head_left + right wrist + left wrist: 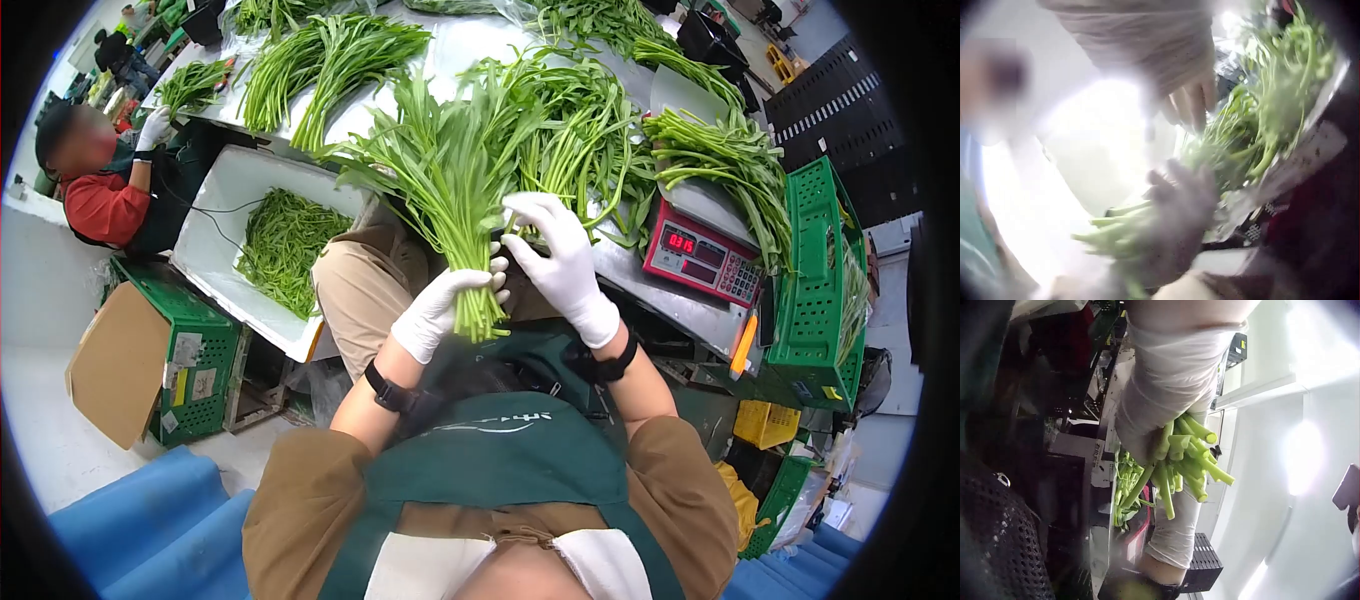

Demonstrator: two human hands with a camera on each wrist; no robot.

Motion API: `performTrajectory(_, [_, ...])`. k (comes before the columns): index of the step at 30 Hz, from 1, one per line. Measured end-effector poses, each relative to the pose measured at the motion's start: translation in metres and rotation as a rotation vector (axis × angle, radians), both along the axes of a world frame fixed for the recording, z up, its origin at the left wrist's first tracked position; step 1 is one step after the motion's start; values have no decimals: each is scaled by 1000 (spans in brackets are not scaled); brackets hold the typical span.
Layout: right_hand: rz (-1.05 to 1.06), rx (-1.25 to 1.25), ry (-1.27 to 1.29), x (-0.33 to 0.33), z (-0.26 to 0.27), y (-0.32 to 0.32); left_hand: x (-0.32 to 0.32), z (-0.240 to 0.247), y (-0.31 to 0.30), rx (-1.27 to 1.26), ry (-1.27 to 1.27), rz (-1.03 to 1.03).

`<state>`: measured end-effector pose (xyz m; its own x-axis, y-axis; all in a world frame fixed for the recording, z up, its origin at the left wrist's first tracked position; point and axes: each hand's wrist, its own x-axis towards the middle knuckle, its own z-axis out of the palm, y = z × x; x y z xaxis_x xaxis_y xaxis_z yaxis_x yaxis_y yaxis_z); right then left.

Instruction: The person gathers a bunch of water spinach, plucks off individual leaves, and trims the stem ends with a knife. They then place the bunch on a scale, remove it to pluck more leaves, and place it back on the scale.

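My gloved left hand (443,305) grips a bunch of leafy green vegetables (470,215) round its stems, leaves pointing away from me. Cut stem ends (1191,456) stick out beneath that fist in the left wrist view. My gloved right hand (560,262) is just right of the bunch, fingers loosely bent, with the fingertips right at the lower leaves. The right wrist view shows its fingers (1192,106) above the left hand (1179,219), with no stem seen between them. More loose greens (585,150) lie on the metal table beyond the bunch.
A red digital scale (700,255) bears greens (725,165) at the right, with an orange-handled knife (743,345) near the table edge. Green crates (815,290) stand beyond. At left are a white foam box (215,200) of trimmings and another person (110,190).
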<state>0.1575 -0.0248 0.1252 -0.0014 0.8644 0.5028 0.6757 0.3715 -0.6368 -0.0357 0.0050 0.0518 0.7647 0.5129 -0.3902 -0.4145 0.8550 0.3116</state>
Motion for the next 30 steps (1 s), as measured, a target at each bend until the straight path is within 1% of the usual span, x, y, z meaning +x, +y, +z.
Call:
performTrajectory(2, [25,-61,16,-3,-8,4,-4,-7,3,101,-30,-121])
performTrajectory(3, [68,-178,57,-5,-11,3,0,2,-1,163,59,-67])
performTrajectory(4, [73,-232,161,-10,-8,3,0,2,0,158,30,-68])
performTrajectory(6, [38,-162,245,-14,-16,8,-4,0,-3,139,-26,-64])
performTrajectory(7, [21,-125,224,-14,-15,7,-6,-5,-3,124,-110,-88])
performTrajectory(9, [-6,-41,184,-11,-12,5,-4,-4,-3,125,-176,-78])
performTrajectory(12, [-38,238,-65,-10,-8,-9,-3,-3,-1,83,-216,-107])
performTrajectory(13, [-46,263,-132,-9,-5,-16,-1,-3,0,68,-222,-116])
performTrajectory(16, [-20,226,-137,-7,-6,-36,4,0,1,61,-186,-100])
performTrajectory(19, [-34,32,136,-1,-14,-53,9,1,-1,61,-132,-62])
performTrajectory(22, [-2,-183,528,4,-20,-59,11,5,-4,-49,-236,-60])
performTrajectory(23, [27,-239,576,9,-28,-59,12,6,-5,-45,-225,-48])
performTrajectory(26, [147,-259,903,1,-15,-53,12,9,-6,-26,-211,-19])
performTrajectory(28, [250,-374,1090,8,-28,-51,12,4,-4,-19,-229,-42])
performTrajectory(30, [324,-420,1203,11,-30,-50,13,1,-1,5,-261,-62])
